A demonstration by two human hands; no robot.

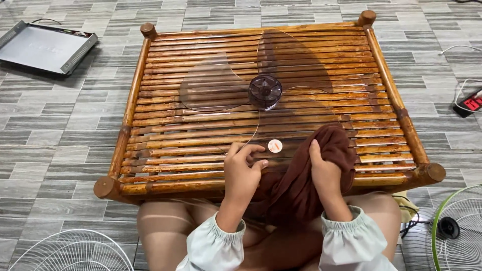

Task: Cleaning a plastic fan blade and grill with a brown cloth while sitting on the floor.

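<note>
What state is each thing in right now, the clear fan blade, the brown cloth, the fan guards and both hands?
Clear plastic three-bladed fan blade: detached, lying flat on slatted bamboo table.
Dark brown cloth: bunched, draped over the table edge.
Left hand: pinching the near blade's edge.
Right hand: gripping the cloth.
White wire fan guard: off, lying on the floor.
Green-rimmed wire fan guard: off, on the floor.
</note>
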